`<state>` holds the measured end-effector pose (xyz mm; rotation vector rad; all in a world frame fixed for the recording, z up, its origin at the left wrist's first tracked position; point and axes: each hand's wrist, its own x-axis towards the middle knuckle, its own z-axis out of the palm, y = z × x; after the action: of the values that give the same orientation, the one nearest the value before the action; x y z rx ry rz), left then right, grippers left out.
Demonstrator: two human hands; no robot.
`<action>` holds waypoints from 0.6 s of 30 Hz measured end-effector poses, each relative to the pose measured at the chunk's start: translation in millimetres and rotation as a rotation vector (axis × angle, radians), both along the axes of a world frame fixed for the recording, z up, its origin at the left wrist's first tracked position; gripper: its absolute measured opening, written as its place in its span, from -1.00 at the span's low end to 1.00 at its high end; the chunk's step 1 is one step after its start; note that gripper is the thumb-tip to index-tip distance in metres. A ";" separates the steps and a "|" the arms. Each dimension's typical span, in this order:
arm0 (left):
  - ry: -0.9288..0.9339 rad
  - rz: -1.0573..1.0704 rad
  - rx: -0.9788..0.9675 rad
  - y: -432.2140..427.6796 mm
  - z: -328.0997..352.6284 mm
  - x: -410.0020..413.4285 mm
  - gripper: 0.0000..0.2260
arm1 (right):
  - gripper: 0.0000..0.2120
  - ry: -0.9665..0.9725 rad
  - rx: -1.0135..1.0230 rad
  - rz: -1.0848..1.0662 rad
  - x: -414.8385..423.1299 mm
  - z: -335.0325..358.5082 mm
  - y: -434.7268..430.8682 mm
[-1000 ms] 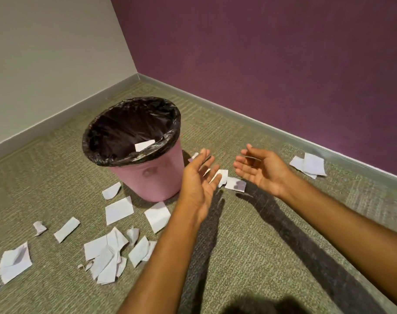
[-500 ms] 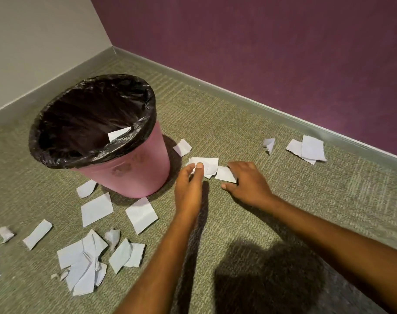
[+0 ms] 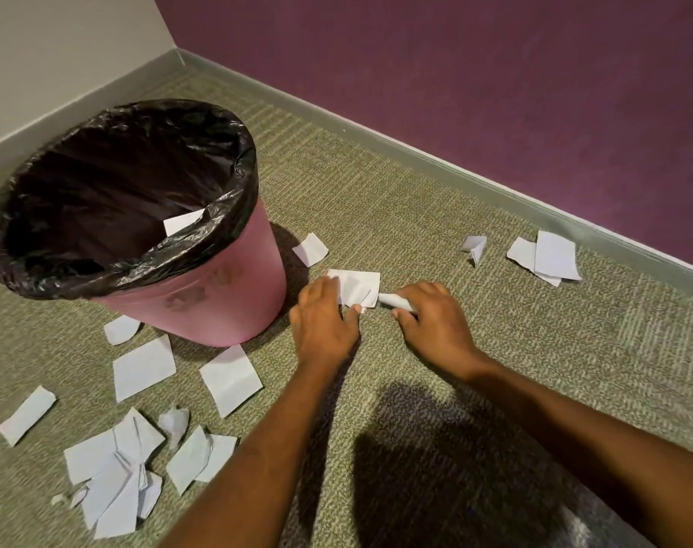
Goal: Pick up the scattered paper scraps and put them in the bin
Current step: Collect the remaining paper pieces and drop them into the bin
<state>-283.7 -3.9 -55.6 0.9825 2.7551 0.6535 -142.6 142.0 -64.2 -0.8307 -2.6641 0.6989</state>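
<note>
A pink bin [image 3: 202, 306] with a black liner stands on the carpet at the left; one white scrap [image 3: 180, 222] lies inside near its rim. Just right of the bin, my left hand [image 3: 323, 322] presses on a white paper scrap [image 3: 358, 287], fingers curled onto its edge. My right hand [image 3: 431, 322] is closed around a rolled white scrap [image 3: 392, 300] beside it. More white scraps lie on the floor: a small one [image 3: 310, 249] by the bin, a pair [image 3: 546, 255] near the wall, and a pile [image 3: 115, 472] at lower left.
Green carpet [image 3: 495, 350] covers the floor. A purple wall [image 3: 495, 92] with a grey skirting board runs along the back right; a beige wall [image 3: 60, 45] meets it in the corner behind the bin. A folded scrap [image 3: 474, 247] lies near the skirting.
Both hands came down from open, raised poses onto the scraps right of the bin. The right hand has closed on a scrap and the left has curled onto the larger one.
</note>
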 end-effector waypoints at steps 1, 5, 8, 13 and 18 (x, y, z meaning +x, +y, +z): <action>0.016 0.001 -0.005 -0.4 -2.2 -0.1 -0.51 | -0.86 0.021 -0.078 -0.042 -2.2 2.4 2.3; 0.082 0.025 0.076 -3.2 -4.7 0.9 -0.71 | -0.88 0.129 -0.310 -0.161 -14.8 11.6 16.0; 0.086 0.054 0.163 -5.2 -6.0 -2.1 -0.76 | -0.78 0.102 -0.347 -0.118 -30.9 16.8 22.6; 0.068 0.096 0.245 -5.0 -5.1 -0.1 -0.84 | -0.54 -0.083 -0.225 0.092 -58.9 22.3 10.8; -0.021 0.223 0.256 3.8 1.1 -4.8 -0.85 | -0.32 -0.181 -0.051 0.146 -71.1 20.4 -4.7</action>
<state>-288.4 0.0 -54.4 0.7084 2.8363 1.0657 -213.6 137.3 -43.9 -0.7511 -2.9043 0.7623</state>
